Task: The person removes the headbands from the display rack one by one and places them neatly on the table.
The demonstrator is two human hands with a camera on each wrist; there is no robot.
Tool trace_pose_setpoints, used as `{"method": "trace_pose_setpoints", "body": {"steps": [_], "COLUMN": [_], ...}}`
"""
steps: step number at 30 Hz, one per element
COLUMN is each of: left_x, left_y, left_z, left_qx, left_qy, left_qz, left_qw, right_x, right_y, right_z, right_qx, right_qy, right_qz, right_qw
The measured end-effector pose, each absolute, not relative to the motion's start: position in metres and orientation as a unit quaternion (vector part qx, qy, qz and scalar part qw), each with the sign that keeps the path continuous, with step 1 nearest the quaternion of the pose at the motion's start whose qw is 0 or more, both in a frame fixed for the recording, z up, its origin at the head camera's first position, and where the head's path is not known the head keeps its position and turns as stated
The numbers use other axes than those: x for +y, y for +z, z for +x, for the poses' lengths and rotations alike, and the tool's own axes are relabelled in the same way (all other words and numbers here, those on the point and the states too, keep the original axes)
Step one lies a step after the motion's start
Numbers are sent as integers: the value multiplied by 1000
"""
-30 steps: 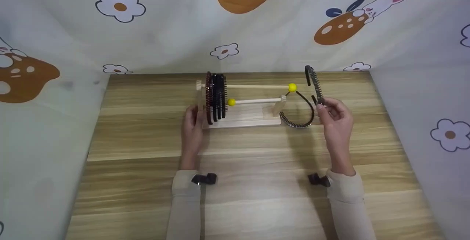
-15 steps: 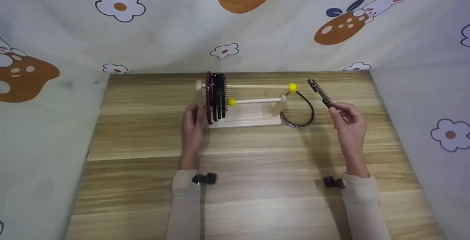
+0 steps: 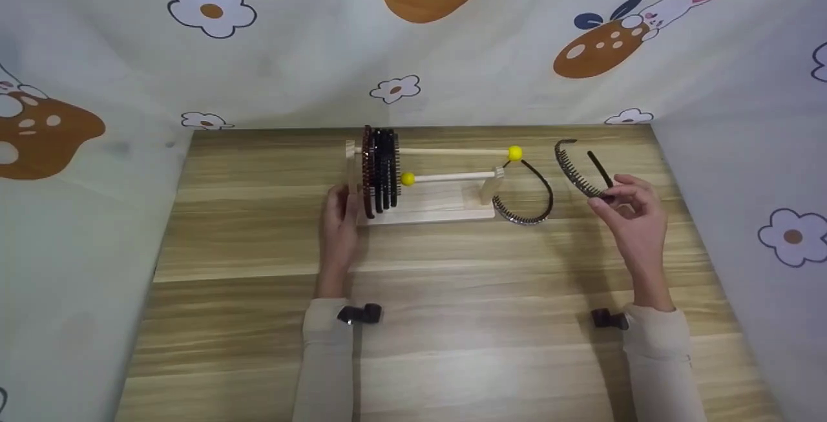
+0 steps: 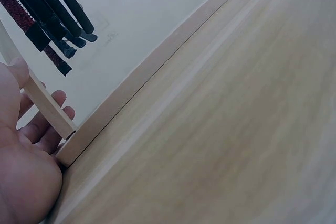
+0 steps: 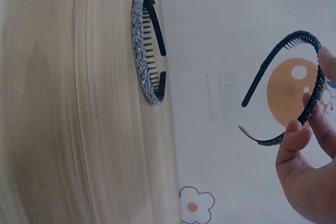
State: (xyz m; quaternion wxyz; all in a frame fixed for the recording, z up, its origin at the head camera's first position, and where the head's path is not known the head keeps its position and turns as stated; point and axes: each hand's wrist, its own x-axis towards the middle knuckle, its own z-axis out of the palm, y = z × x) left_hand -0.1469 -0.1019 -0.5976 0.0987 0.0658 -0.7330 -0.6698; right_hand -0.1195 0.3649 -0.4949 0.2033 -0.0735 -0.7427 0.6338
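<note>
So the person's left hand (image 3: 338, 228) had its grip curled round the left upright (image 3: 352, 170) of a pale wooden stand with a flat base board (image 3: 426, 218), thumb on one side, fingers on the other, low down by the base in the left wrist view. Made sense tbh: a bunch of black and dark-red toothed headbands (image 3: 381, 170) hung right beside that upright, so most of the load was probably at that end and a steadying hand there likely stopped the stand from shifting. The bunch looked to be on the pale wooden back rod (image 3: 452, 152), shoved up to its fixed end, which left the rest bare out to a round yellow ball (image 3: 515, 153), presumably there as a stopper. Couldn't count the bunch cleanly, they overlapped too much. The right hand (image 3: 633, 215) had its grip pinched on a black glittery headband with inner teeth (image 3: 572, 173), raised off the wood-grain bench (image 3: 452, 344), right of the stand and well apart from the bunch. Fingers and thumb were on the curve rather than the tips, so both ends stuck out free and the gap pointed away from the person; a decent hold if the band needed turning, I'd guess. One more headband, silver-glitter with black ends (image 5: 139, 51), rested on the bench just beside the stand's right end, probably put there to be within easy reach of that hand.
</note>
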Motion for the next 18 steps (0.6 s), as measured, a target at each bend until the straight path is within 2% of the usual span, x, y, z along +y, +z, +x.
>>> {"method": "trace_pose_setpoints", "body": {"steps": [10, 18], "left_x": [-102, -103], "left_y": [-597, -596], "left_z": [-147, -146], "left_qx": [-738, -738], "left_qy": [-664, -665], "left_qz": [74, 84], "left_qw": [90, 78], "right_x": [389, 410], "right_y": [-501, -509], "right_z": [-116, -118], "right_qx": [-795, -839], "right_qy": [586, 523], "right_qz": [-60, -32], "right_qw": [149, 144]}}
